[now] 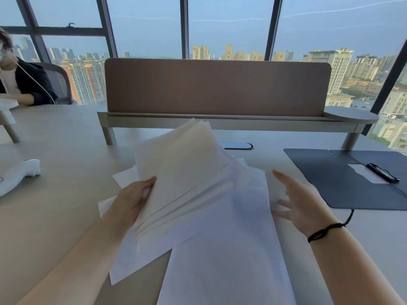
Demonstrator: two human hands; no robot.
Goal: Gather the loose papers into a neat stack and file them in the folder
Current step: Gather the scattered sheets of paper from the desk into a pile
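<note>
My left hand [132,199] grips a thick bundle of white papers [182,170] by its left edge and holds it tilted up off the desk, the sheets fanned out unevenly. More loose sheets [224,249] lie flat beneath it, overlapping at different angles in the middle of the desk. Just right of those sheets my right hand [301,203] hovers with fingers spread, holding nothing. A dark folder [343,183] lies open and flat at the right, a black pen [382,172] resting on a white slip inside it.
A brown divider screen on a raised shelf [218,86] spans the back of the beige desk [66,155]. A white object [19,172] sits at the left edge. Another person [19,80] sits at the far left. Windows lie beyond.
</note>
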